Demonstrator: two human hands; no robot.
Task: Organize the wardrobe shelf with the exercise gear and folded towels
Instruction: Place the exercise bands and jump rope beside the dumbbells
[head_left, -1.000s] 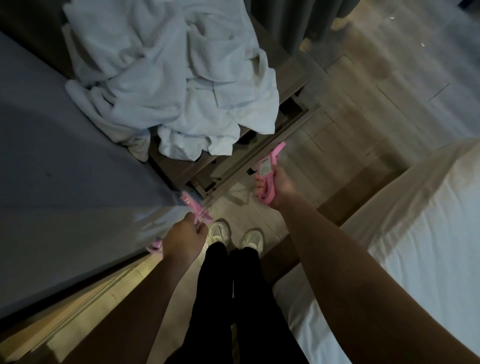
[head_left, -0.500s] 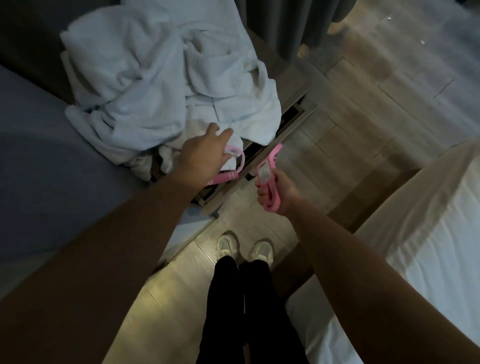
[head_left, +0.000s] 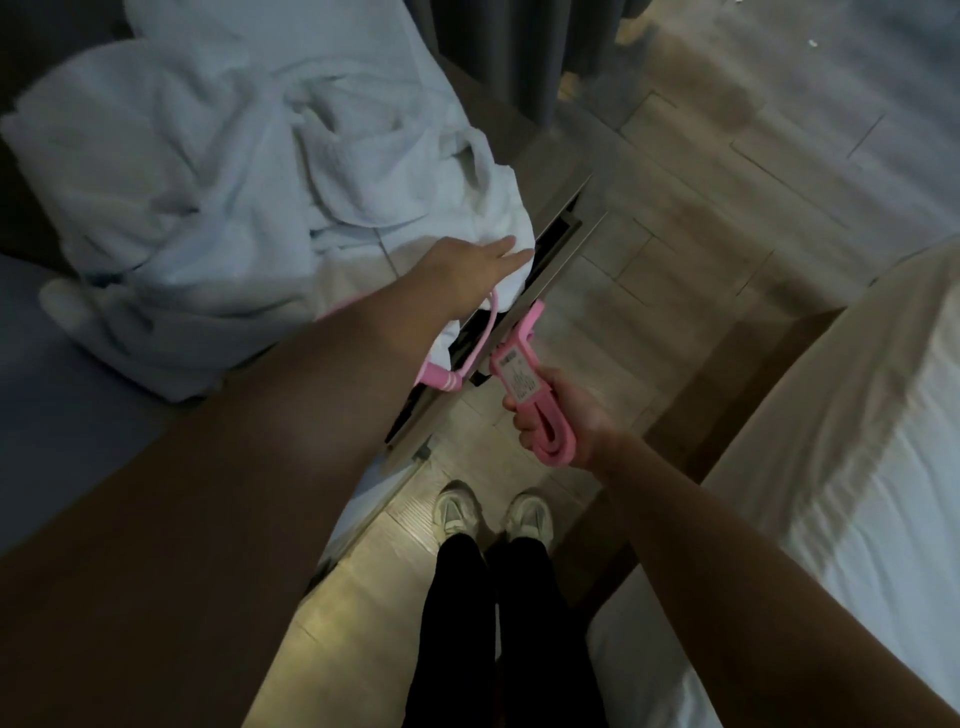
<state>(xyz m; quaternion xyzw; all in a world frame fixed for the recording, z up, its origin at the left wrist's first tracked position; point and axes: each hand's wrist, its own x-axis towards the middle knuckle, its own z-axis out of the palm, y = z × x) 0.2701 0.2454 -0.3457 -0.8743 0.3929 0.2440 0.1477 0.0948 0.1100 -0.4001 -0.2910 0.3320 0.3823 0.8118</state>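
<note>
Wooden surface (head_left: 540, 150) bearing heaped white towels (head_left: 218, 182); left hand (head_left: 467, 273), fingers straight, rests on them, pink skipping rope (head_left: 440, 378) beneath; right hand (head_left: 569, 410) grips a folded pink band (head_left: 545, 426) over plank floor (head_left: 727, 218), beside bed (head_left: 857, 441).

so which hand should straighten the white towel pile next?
Left, probably. The left hand lies with straight fingers on the towel pile, just above the pink jump rope. The right hand grips the folded pink band, away from the pile, so it is occupied.
</note>
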